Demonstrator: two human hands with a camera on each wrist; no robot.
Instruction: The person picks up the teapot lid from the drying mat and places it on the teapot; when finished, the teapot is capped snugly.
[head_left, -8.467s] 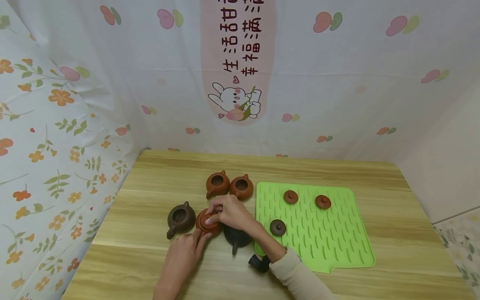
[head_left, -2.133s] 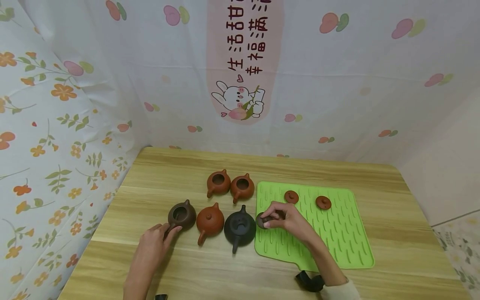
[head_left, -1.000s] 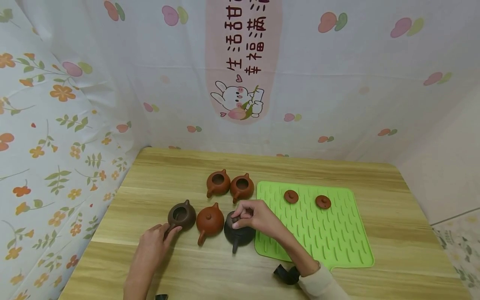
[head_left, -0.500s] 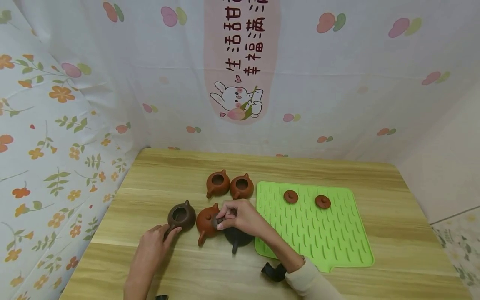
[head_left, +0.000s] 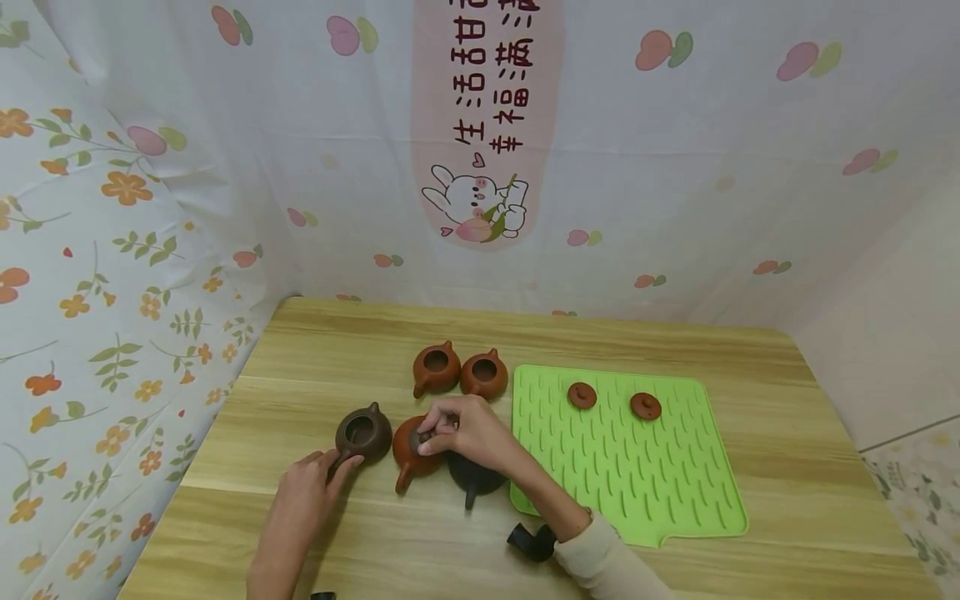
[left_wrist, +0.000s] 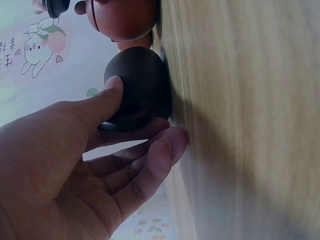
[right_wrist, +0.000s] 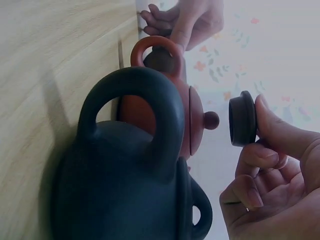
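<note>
My left hand [head_left: 303,492] pinches the handle of the dark brown teapot [head_left: 372,446], which stands on the table with its top uncovered. In the left wrist view the thumb lies against the teapot's dark body [left_wrist: 140,75]. My right hand [head_left: 480,433] pinches a dark brown lid [right_wrist: 244,120] by its top. That lid hangs in the air above the lidded red-brown teapot [head_left: 408,460], apart from its knob [right_wrist: 211,120]. Under the right wrist stands the black teapot [head_left: 477,479], lid on, partly hidden.
Behind are two uncovered red-brown teapots [head_left: 437,379]. On the right lies a green mat [head_left: 637,483] bearing two red-brown lids, one left [head_left: 582,396] and one right [head_left: 646,406]. A floral cloth [head_left: 337,167] hangs behind the table.
The left hand has left the red-brown teapot for the brown teapot's handle. The right hand has taken the dark lid off the green mat and carried it left, past the black teapot.
</note>
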